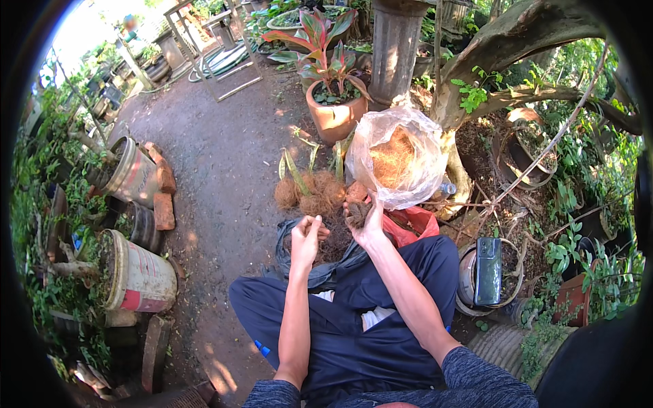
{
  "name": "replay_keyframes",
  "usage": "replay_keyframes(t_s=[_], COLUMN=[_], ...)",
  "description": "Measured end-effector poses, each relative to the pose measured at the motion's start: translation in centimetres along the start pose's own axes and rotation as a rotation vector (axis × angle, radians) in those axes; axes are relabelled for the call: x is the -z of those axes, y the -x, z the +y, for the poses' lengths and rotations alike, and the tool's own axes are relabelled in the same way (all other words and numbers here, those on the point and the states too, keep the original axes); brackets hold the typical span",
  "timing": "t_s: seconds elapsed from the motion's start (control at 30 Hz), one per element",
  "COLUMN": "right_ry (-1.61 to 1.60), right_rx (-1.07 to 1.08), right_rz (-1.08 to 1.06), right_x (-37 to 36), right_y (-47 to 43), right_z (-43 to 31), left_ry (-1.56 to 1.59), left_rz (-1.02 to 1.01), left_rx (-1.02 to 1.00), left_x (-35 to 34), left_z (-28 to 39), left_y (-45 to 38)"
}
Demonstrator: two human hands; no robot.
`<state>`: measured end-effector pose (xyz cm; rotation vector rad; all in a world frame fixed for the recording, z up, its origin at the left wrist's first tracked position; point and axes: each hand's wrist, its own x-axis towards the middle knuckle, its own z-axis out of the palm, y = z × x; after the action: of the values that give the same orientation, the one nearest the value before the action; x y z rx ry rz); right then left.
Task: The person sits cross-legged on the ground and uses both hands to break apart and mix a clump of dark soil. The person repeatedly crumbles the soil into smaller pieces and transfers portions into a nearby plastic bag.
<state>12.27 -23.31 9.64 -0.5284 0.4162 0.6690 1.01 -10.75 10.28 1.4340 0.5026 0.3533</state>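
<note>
My right hand cups a dark brown clump of soil or fibre, palm turned up. Left of it, my left hand is raised with curled fingers and the thumb near the forefinger; whether something thin is pinched there is too small to tell. Below both hands, dark fibre lies on a dark plastic sheet in front of my crossed legs. Just beyond sit several balls wrapped in coconut fibre, with upright variegated leaves. A clear plastic bag holding loose orange-brown coir stands beyond my right hand.
A red plastic bag lies by my right knee. A phone rests on a bucket at right. Behind the coir stand a terracotta pot and a tree trunk. Tipped buckets and bricks line the left.
</note>
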Motion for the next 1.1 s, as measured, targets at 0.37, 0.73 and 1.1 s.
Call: replay_keyframes(t_s=[0.37,0.73,1.1], right_ry=[0.374,0.491,0.464], right_rx=[0.255,0.149,0.292], right_rz=[-0.137,-0.153,-0.149], right_x=[-0.7,0.4,0.0], right_y=[0.8,0.2,-0.1], right_z=[1.1,1.5,1.5], left_ry=[0.104,0.160,0.299], left_rz=[-0.030,-0.045,-0.001], left_rx=[0.071,0.165,0.233], left_x=[-0.3,-0.7,-1.2], left_z=[-0.5,-0.9,-1.4], left_y=[0.0,0.2,0.4])
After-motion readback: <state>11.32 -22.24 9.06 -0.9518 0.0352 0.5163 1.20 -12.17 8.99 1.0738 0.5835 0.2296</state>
